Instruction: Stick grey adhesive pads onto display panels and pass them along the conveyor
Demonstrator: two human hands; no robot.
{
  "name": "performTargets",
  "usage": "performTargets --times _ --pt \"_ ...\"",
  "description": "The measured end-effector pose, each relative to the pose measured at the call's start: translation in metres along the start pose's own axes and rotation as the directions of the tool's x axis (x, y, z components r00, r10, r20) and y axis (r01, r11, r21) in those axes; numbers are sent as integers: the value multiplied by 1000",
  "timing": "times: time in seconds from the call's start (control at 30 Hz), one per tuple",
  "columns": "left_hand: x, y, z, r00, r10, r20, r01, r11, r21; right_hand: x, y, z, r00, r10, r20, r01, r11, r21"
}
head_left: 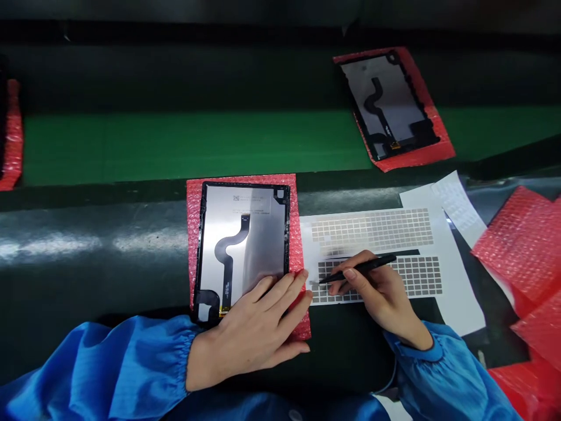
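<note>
My left hand (267, 324) lies flat, fingers stretched out, across the lower right corner of a tablet screen panel (263, 251) and its red bubble-wrap bag (296, 234). The panel shows its silver back with a black frame and a curved dark flex cable (228, 257); its lower right corner is hidden under my hand. In my right hand (372, 289) a pair of black tweezers (368, 265) is pinched, with the thin tip pointing left. That tip is over the left part of a white sticker sheet (418, 275) with rows of small grey rectangles. Whether the tip grips a sticker is too small to tell.
Another screen panel (372, 105) on red bubble wrap lies on the green belt (197, 140) behind. White paper sheets (460, 292) lie right of the sticker sheet. Red bubble-wrap bags (521, 251) pile up at the far right, and more red wrap (14, 134) shows at the left edge.
</note>
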State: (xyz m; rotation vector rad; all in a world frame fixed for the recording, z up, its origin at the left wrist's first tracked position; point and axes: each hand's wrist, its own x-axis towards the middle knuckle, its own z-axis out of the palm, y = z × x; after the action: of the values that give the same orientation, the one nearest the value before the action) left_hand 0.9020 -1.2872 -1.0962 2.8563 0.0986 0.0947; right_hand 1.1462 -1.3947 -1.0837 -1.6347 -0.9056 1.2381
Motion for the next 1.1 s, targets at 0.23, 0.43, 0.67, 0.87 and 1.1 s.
performTargets --times 0.23,0.43,0.67,0.87,1.1 --pt "3 1 -6 999 -7 -34 6 999 -36 22 -27 12 992 -65 -108 81 985 150" --pt "7 -22 -15 962 -120 -246 110 993 -52 70 -30 35 989 -79 -123 100 979 180" --pt "10 -38 -9 967 -210 -146 220 974 57 79 -21 36 995 -56 -86 70 984 166" --pt "10 -35 -10 964 -231 -133 239 970 44 76 -22 36 995 -62 -78 73 986 152" --pt "12 -37 -11 958 -236 -161 247 968 49 76 -23 35 998 -49 -42 54 991 121"
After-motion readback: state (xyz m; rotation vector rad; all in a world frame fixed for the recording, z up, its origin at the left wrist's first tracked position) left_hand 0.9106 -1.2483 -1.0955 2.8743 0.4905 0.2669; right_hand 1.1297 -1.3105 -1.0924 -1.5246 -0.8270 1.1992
